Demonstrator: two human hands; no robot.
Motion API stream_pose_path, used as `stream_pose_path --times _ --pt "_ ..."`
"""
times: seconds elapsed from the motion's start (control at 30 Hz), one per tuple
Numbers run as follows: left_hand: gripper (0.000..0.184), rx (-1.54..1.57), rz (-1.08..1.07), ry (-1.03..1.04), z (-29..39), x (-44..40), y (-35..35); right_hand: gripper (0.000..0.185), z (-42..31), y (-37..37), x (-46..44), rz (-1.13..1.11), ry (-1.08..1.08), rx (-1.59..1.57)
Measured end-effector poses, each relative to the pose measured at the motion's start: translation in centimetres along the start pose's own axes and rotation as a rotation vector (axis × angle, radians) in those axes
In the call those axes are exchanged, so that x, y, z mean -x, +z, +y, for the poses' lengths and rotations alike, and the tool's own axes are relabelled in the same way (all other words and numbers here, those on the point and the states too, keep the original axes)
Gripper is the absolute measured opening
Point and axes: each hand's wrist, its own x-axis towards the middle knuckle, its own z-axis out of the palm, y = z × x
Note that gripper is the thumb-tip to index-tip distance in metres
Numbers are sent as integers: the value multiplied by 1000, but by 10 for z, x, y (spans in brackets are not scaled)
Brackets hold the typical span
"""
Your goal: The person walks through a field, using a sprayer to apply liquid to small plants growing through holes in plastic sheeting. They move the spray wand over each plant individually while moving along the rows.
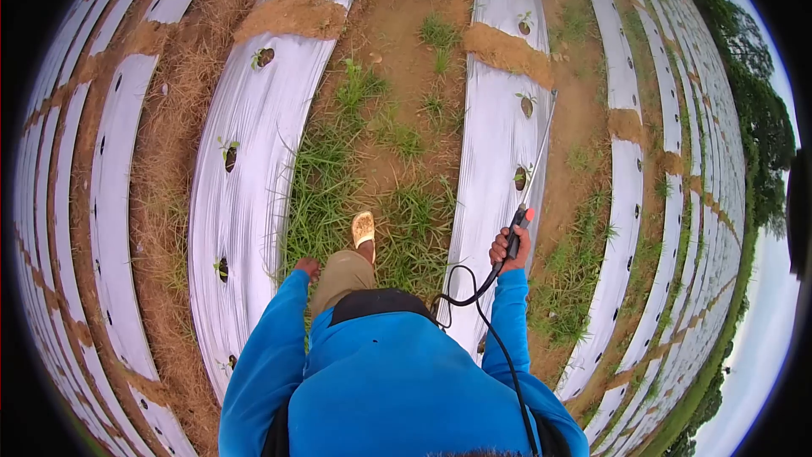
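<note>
My right hand [512, 247] is wrapped round the black handle of a sprayer wand [515, 234], which has an orange-red knob. Its thin metal lance reaches forward over the plastic-covered bed [497, 135], past a seedling [520, 176] in a planting hole. From the handle a black hose [486, 288] loops back toward my body and along my right sleeve. My left hand [308, 267] hangs low beside my left thigh, near the grass; its fingers are mostly hidden, and nothing shows in it.
A second plastic-covered bed [258, 110] with seedlings in holes runs along my left. Between the beds lies a path of soil and grass [338, 178], where my sandalled foot [364, 227] steps. Soil mounds [292, 17] cross the plastic. More rows and trees [753, 93] stand beyond.
</note>
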Motion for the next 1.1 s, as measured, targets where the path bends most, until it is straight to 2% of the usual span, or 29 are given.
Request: stream_pose_path --times 0.07,0.13,0.23,0.3,0.37,0.43,0.5,0.57,0.6,0.63,0.67,0.73,0.77,0.83,0.87,0.97,1.07,1.1 --pt "25 -146 41 60 84 -25 15 29 -27 34 -17 8 9 -20" --pt "26 -193 42 276 179 -22 25 29 -51 66 -36 22 27 -59" --pt "26 -137 17 372 312 -24 37 29 -83 106 -82 -13 32 -105" --pt "25 59 -59 579 385 -27 41 28 -110 133 -129 -95 39 -101" --pt "25 32 -20 550 435 -39 40 28 -136 153 -186 -90 22 -95" --pt "24 -14 5 478 467 -70 29 28 -167 180 -244 -104 14 -81" --pt "24 -11 99 323 480 -85 22 28 -197 207 -305 -121 15 -106" --pt "25 -102 134 142 466 -119 2 27 -230 234 -366 -149 -5 -127" --pt "25 -32 136 38 440 -144 -11 27 -243 253 -384 -122 -14 -143" --pt "20 -49 214 -31 454 -121 -2 27 -262 261 -403 -139 1 -151" --pt "26 0 151 -147 444 -135 -12 28 -277 275 -425 -166 7 -172" --pt "38 -44 239 95 460 -126 -7 28 -313 300 -456 -180 18 -203" --pt "38 -53 240 91 459 -137 -16 31 -328 311 -472 -203 -10 -207" --pt "52 -371 264 340 480 -179 -36 31 -365 335 -504 -200 1 -188" --pt "52 -367 264 342 506 -192 -38 31 -381 346 -523 -200 15 -171" --pt "49 -669 319 440 583 -240 -46 31 -417 380 -589 -141 -23 -106" --pt "34 -304 182 239 731 -235 -20 31 -445 422 -656 -128 -16 -114" --pt "34 -301 173 237 771 -247 -15 31 -452 437 -676 -155 1 -139"
